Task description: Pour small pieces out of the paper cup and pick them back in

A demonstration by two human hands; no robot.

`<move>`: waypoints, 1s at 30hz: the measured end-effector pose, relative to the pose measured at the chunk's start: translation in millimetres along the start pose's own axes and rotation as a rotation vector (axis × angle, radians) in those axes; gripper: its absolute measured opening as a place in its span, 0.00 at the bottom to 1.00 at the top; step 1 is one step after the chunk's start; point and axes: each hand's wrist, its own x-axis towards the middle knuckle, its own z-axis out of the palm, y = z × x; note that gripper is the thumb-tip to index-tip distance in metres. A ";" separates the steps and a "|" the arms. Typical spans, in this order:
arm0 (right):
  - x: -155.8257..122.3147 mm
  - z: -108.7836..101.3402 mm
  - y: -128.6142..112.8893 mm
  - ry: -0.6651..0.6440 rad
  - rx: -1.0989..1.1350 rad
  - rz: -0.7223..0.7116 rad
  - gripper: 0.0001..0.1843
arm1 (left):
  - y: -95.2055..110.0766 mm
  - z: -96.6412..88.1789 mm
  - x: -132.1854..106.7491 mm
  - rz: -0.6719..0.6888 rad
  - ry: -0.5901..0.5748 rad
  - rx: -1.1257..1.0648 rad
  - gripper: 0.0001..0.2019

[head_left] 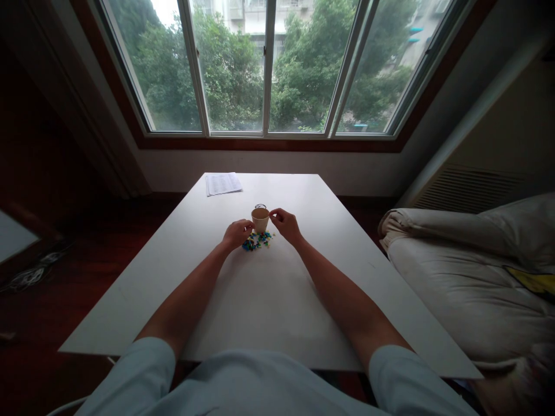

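Note:
A light brown paper cup (261,222) stands upright on the white table, its mouth facing up. Just in front of it lies a loose pile of small colourful pieces (255,241), green, blue and yellow, too small to name. My left hand (238,233) is closed at the cup's left side, over the edge of the pile; what its fingers hold is hidden. The thumb and finger of my right hand (286,224) are pinched at the right of the cup's rim. Behind the cup shows a small dark-edged round item (260,206), mostly covered.
Several printed sheets of paper (223,183) lie at the table's far left corner. The white table (269,306) reaches toward a wall with a wide window (266,69). To the right is a padded pale sofa or bed (437,277). Cables (30,277) lie on the floor at left.

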 end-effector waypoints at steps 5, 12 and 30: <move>-6.9 -4.2 10.3 -0.159 -0.110 -0.088 0.11 | 2.9 6.7 -6.4 0.006 -0.126 0.096 0.11; -11.8 -3.2 10.7 -0.437 -0.205 -0.144 0.08 | 18.6 12.8 -11.2 0.047 -0.185 0.125 0.12; -17.1 4.2 14.0 -0.556 -0.430 -0.188 0.05 | 12.3 8.5 -12.4 0.005 -0.193 0.141 0.13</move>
